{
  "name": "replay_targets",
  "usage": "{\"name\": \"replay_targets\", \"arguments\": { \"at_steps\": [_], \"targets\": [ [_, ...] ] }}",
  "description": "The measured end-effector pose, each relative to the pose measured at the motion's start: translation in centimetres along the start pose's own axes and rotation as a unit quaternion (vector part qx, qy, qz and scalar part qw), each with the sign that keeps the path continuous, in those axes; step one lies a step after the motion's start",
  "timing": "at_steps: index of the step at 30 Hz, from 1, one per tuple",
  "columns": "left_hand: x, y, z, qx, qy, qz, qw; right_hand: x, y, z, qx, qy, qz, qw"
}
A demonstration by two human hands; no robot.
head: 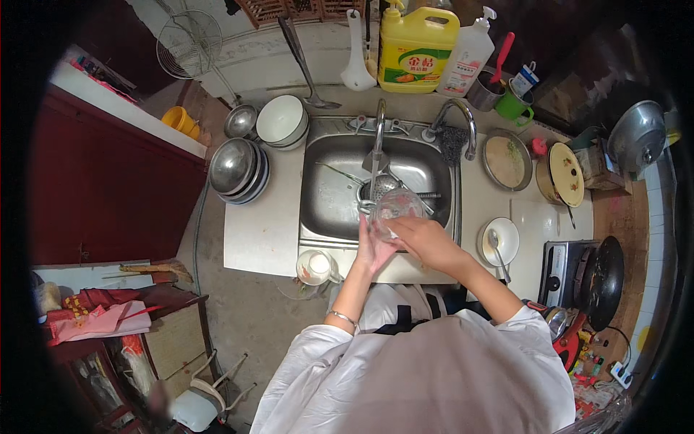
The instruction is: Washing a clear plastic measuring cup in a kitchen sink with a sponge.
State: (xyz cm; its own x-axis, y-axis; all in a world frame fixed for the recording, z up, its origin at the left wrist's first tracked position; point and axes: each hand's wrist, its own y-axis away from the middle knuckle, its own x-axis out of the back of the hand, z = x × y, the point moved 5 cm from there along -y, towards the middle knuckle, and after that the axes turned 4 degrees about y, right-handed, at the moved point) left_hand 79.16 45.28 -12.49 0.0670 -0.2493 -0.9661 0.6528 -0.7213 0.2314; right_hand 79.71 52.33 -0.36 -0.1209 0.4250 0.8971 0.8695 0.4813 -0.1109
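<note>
Over the near edge of the steel sink [332, 209], my left hand [374, 247] grips a clear glass vessel [401, 203] from its near left side. My right hand [431, 238] lies across the vessel's near part with bent fingers; some fingertips are hidden. The vessel is tilted, close to the thin stream of water from the middle faucet [380, 116]. Behind it in the basin rest a perforated metal skimmer [386, 183] and other utensils, partly covered by the glass. Green stalks [340, 172] lie on the basin floor.
A glass mug [314, 267] stands at the counter's front edge. Stacked bowls [282, 120] and metal-topped dishes [233, 165] are to the left. On the right are a white bowl with a spoon [500, 238], a round pan [507, 160], a lidded pot [564, 173] and a gas stove [558, 271].
</note>
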Motion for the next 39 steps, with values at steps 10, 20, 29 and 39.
{"name": "replay_targets", "arguments": {
  "at_steps": [10, 20, 29, 39],
  "targets": [
    [-1.3, -2.0, 2.5, -0.106, -0.068, 0.028, 0.992, 0.2, -1.2, 3.2, -0.027, -0.229, -0.076, 0.970],
    [-0.7, -3.1, 2.8, -0.036, -0.122, 0.089, 0.988, -3.9, -1.4, 6.1, -0.101, -0.152, 0.070, 0.981],
    [1.6, -4.1, 2.1, 0.061, -0.145, 0.177, 0.971, -10.1, 0.0, 8.4, -0.018, 0.037, -0.147, 0.988],
    [1.1, -3.7, 4.5, 0.063, -0.219, 0.225, 0.947, -8.2, -1.3, 7.7, -0.145, -0.475, -0.104, 0.862]
  ]
}}
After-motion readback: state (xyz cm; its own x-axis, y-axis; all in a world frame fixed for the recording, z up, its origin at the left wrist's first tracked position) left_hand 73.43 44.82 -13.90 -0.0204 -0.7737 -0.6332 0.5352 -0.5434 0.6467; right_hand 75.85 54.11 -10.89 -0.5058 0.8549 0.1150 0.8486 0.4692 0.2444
